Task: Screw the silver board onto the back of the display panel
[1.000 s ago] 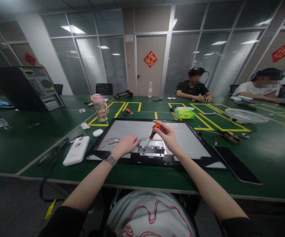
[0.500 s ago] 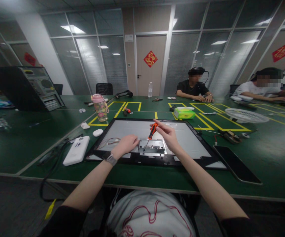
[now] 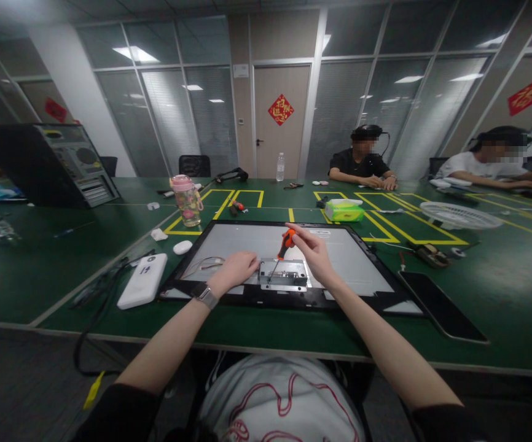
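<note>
Frame centre: my right hand [image 3: 316,256] pinches screwdriver [image 3: 287,240], tip on bracket [image 3: 289,277]; left hand [image 3: 236,270], half-curled and empty, steadies panel [image 3: 353,261].

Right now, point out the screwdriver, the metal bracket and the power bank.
screwdriver [image 3: 287,240], head view, orange handle.
metal bracket [image 3: 289,274], head view, top plate.
power bank [image 3: 142,281], head view, white top face.

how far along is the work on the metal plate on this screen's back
Done: the monitor panel lies face down, its bare back exposed. In hand: the right hand holds the orange screwdriver, tip on the metal plate; the left hand rests on the panel beside it. Left: the plate sits in place, wires beside it.
</note>
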Available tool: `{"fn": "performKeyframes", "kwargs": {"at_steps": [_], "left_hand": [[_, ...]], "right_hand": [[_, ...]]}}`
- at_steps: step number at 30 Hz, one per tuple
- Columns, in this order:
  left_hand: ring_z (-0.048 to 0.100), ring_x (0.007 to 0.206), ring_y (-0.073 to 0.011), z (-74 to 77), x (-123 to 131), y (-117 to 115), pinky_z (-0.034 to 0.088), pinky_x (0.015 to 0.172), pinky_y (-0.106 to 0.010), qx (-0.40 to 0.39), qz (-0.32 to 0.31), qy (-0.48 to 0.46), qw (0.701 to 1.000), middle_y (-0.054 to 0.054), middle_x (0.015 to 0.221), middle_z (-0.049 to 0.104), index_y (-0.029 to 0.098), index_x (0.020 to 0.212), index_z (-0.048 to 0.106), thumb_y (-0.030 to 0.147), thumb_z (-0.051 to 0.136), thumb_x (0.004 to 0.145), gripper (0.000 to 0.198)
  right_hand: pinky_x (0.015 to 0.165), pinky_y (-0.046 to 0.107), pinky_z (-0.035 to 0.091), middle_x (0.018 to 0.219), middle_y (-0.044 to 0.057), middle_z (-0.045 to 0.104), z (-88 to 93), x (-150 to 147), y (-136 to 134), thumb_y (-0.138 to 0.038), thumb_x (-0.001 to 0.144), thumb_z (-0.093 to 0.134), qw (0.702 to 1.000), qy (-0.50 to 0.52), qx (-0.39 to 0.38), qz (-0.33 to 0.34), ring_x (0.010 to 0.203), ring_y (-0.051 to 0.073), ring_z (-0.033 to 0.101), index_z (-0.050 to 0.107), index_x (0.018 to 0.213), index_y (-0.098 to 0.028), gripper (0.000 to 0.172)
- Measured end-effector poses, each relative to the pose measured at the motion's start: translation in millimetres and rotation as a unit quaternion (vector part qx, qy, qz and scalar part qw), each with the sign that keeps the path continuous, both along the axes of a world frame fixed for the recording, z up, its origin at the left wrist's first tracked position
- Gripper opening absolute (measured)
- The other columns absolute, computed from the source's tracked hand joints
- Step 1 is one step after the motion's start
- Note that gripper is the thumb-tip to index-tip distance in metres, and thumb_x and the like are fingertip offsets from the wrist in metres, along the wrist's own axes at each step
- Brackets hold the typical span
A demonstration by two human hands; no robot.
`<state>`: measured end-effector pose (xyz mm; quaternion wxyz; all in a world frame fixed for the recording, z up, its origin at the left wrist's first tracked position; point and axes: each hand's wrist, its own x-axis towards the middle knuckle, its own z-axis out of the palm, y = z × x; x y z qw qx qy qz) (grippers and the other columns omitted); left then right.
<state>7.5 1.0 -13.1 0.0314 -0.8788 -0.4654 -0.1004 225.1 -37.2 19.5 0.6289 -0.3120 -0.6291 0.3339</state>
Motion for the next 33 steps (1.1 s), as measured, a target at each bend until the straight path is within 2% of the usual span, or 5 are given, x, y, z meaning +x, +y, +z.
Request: {"fn": "performKeyframes", "kwargs": {"at_steps": [5, 11, 17, 23, 33], "left_hand": [[0.062, 0.079, -0.0211, 1.1, 0.2, -0.4, 0.041, 0.068, -0.029, 0.003, -0.002, 0.002, 1.0, -0.009, 0.085, 0.067, 0.017, 0.081, 0.061, 0.034, 0.036, 0.095, 0.033], [0.062, 0.079, -0.021, 0.2, 0.2, -0.3, 0.042, 0.068, -0.029, 0.003, 0.004, 0.0, 1.0, -0.009, 0.086, 0.067, 0.017, 0.081, 0.061, 0.034, 0.037, 0.095, 0.032], [0.062, 0.079, -0.0212, 0.0, 0.2, 0.8, 0.041, 0.069, -0.029, 0.0, 0.002, 0.007, 1.0, -0.009, 0.086, 0.067, 0.017, 0.081, 0.061, 0.035, 0.036, 0.095, 0.033], [0.062, 0.078, -0.0209, -0.2, -0.3, 0.4, 0.041, 0.066, -0.029, 0.002, 0.001, 0.001, 1.0, -0.009, 0.084, 0.066, 0.017, 0.081, 0.06, 0.034, 0.036, 0.095, 0.032], [0.062, 0.078, -0.0213, -0.4, 0.6, 0.8, 0.041, 0.067, -0.03, -0.005, 0.005, -0.003, 1.0, -0.009, 0.084, 0.066, 0.017, 0.081, 0.06, 0.035, 0.037, 0.095, 0.033]], "right_hand": [[0.078, 0.031, 0.049, 0.094, 0.003, 0.068, 0.7, -0.2, 0.0, -0.039, 0.077, 0.069, 0.999, 0.006, 0.008, -0.032, 0.08, 0.017, 0.063, 0.073, 0.096, -0.024, 0.024], [0.092, 0.038, 0.046, 0.101, 0.005, 0.07, -1.6, 0.6, 0.7, -0.041, 0.088, 0.057, 0.999, 0.009, -0.005, 0.043, 0.096, 0.02, 0.063, 0.065, 0.119, -0.025, 0.036], [0.077, 0.03, 0.05, 0.086, 0.001, 0.067, 1.6, -1.5, -1.0, -0.037, 0.076, 0.071, 1.0, 0.013, 0.0, -0.009, 0.076, 0.014, 0.061, 0.072, 0.101, -0.024, 0.028], [0.086, 0.037, 0.05, 0.096, 0.005, 0.069, -0.5, -1.5, -0.5, -0.043, 0.088, 0.055, 0.999, 0.013, -0.008, 0.046, 0.089, 0.019, 0.063, 0.063, 0.122, -0.024, 0.04], [0.085, 0.036, 0.05, 0.098, 0.004, 0.068, -0.5, -1.0, -0.5, -0.043, 0.084, 0.061, 1.0, -0.005, 0.005, 0.002, 0.086, 0.018, 0.063, 0.067, 0.115, -0.025, 0.036]]}}
